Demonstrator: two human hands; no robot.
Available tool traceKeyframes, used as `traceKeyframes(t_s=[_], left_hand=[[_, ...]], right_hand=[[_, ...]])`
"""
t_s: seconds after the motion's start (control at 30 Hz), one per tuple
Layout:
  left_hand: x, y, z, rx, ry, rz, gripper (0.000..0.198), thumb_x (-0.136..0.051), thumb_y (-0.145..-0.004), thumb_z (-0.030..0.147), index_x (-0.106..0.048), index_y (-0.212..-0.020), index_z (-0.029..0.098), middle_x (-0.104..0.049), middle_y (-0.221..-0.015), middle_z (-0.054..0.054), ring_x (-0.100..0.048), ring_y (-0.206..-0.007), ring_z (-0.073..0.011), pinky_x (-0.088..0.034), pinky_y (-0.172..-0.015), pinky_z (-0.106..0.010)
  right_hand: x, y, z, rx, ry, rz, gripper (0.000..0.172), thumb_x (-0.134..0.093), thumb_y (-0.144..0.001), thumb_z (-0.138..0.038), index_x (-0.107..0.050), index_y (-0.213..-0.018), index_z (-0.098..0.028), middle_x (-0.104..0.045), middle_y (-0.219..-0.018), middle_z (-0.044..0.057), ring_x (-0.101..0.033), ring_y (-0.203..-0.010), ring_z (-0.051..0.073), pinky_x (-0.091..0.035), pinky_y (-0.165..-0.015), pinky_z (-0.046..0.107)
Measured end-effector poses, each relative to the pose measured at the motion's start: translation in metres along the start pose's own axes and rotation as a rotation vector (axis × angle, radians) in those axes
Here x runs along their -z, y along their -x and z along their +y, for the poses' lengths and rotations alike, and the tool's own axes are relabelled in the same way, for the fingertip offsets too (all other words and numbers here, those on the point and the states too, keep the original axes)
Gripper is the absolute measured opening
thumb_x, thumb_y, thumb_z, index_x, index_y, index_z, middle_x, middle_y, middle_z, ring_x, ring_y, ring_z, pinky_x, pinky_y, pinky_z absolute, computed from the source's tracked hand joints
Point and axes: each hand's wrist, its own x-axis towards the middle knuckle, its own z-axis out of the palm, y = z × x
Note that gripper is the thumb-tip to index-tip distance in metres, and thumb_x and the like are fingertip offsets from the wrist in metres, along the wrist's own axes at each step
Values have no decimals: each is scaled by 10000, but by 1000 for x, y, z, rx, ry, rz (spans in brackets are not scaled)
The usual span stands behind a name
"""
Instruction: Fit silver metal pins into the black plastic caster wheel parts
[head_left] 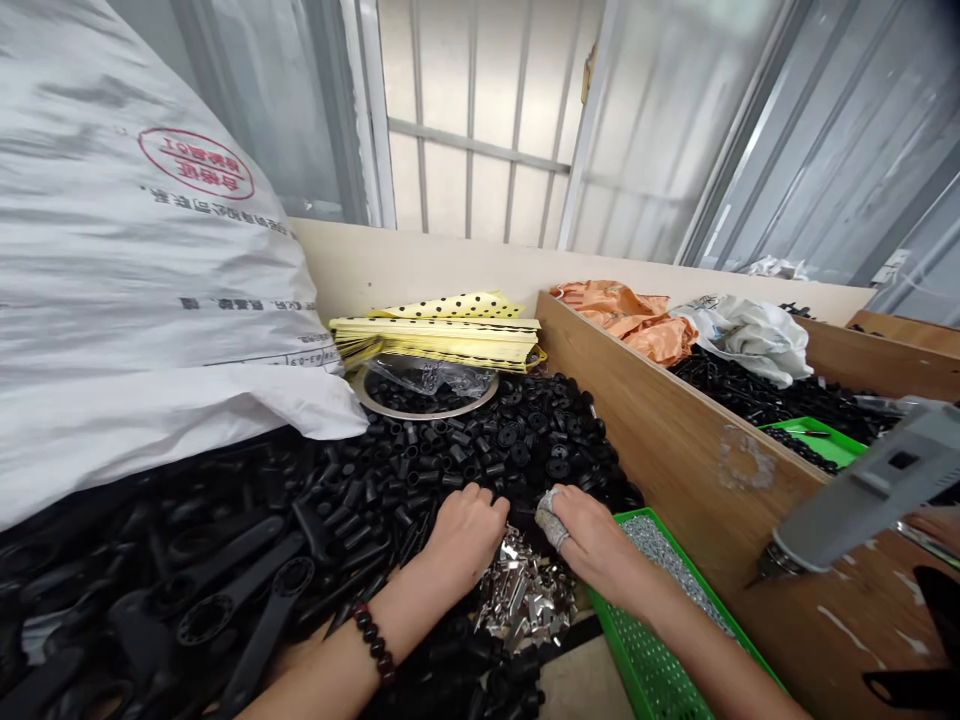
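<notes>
My left hand [471,535], with a dark bead bracelet [373,642] at the wrist, reaches over the near edge of a heap of small black plastic parts [517,430]. Its fingers are curled down and closed, and whatever they hold is hidden. To its right, my right hand [596,545] has its fingers curled together at the same heap; grey wrapping [553,520] covers a finger. What lies in this grip does not show either. Between and below the hands is a pile of shiny metal clips [521,590]. Black short tubes [409,465] lie beyond my left hand.
Long black handles [255,620] fill the left. A white sack [165,300] towers behind them. A green tray [652,640] with small metal pieces sits under my right forearm. Beyond a wooden divider [660,420] are a grey power screwdriver [847,500] and another green tray [825,440].
</notes>
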Motion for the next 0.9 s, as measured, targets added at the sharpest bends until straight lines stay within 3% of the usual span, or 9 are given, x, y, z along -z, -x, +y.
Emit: traceKeyframes(t_s=[0.23,0.4,0.5,0.6,0.73,0.9], left_hand=[[5,-4,4,132,25,-45,188,-566,-902,265,-611,-1039,144,-640,-1059,-63,-629,-927,-207,-524,-791,-407],[5,-5,0,164,146,5,183,-576,-880,204,-594,-1049,139,-653,-972,-54,-639,-867,-204,-518,-762,-390],[5,-3,-4,133,266,58,246,-564,-765,57,-596,-992,146,-655,-858,-42,-637,-824,-211,-495,-746,-352],[8,4,-3,74,412,93,278,-508,-698,21,-593,-912,178,-639,-805,-14,-625,-766,-177,-493,-693,-281],[15,22,0,-18,589,94,302,-459,-700,39,-605,-915,192,-632,-821,-5,-616,-739,-142,-497,-624,-210],[24,46,1,-111,861,125,279,-491,-748,130,-664,-957,197,-651,-868,-32,-612,-736,-163,-498,-633,-246]], right_hand=[[4,9,-8,2,-24,15,260,-355,-603,14,-306,-702,-221,-501,-812,33,-444,-776,190,-367,-695,298],[6,16,-9,-9,-27,37,269,-362,-567,9,-312,-700,-219,-500,-818,33,-438,-782,189,-377,-708,300],[6,19,-9,-26,-23,57,268,-366,-567,9,-333,-709,-216,-494,-814,28,-432,-772,187,-371,-690,294],[9,23,-11,-33,-12,71,254,-382,-596,7,-372,-733,-207,-494,-826,31,-426,-770,189,-358,-690,299],[15,29,-19,-7,-3,58,254,-418,-612,9,-426,-769,-191,-506,-870,39,-424,-802,188,-349,-728,300],[22,37,-33,104,43,40,183,-453,-697,-17,-487,-788,-172,-517,-873,43,-420,-786,183,-335,-715,301]])
